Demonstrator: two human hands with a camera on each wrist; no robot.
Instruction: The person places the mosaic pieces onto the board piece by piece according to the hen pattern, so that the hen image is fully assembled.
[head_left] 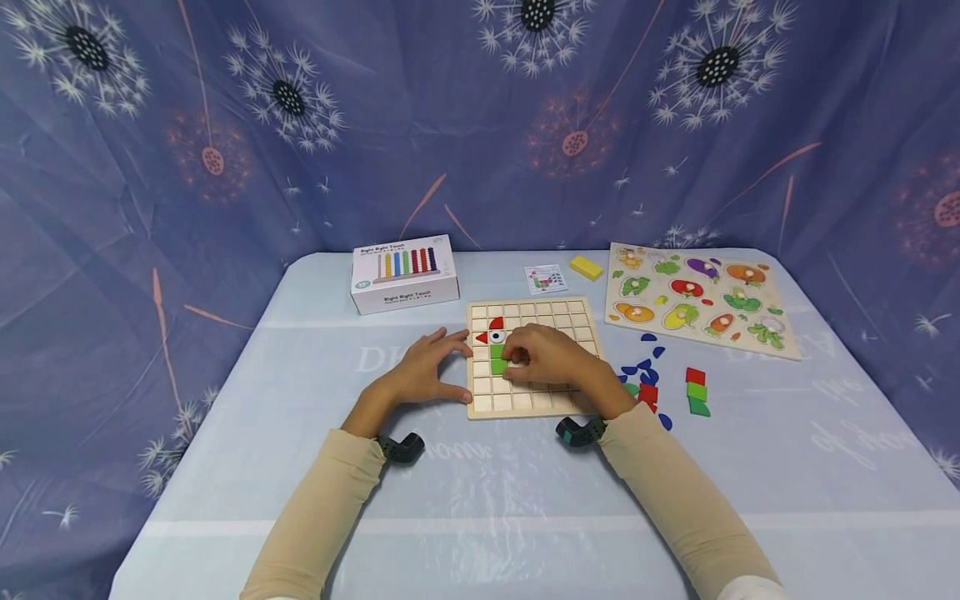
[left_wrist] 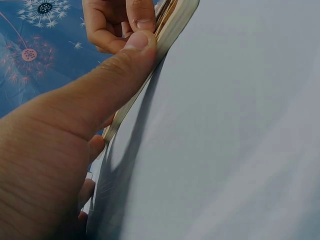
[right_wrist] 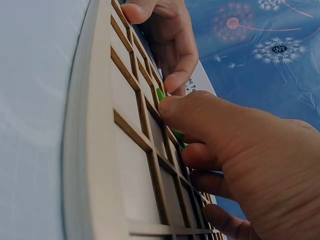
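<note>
A wooden grid board (head_left: 536,403) lies flat on the table. On its left part are a red quarter-round piece (head_left: 497,322), a red triangle (head_left: 482,337), a white tile with an eye (head_left: 497,336) and two green squares, one above the other. My right hand (head_left: 551,357) pinches the lower green square (head_left: 497,367) between thumb and fingertips, just below the upper green square (head_left: 497,352). In the right wrist view the thumb partly hides the green. My left hand (head_left: 423,367) has thumb and fingers spread, touching the board's left edge.
Loose blue pieces (head_left: 643,367) and red pieces (head_left: 648,395) lie right of the board, beside a red-and-green row (head_left: 697,392). Behind stand a white box (head_left: 405,275), a picture card (head_left: 546,279), a yellow block (head_left: 587,267) and a vegetable puzzle (head_left: 701,300).
</note>
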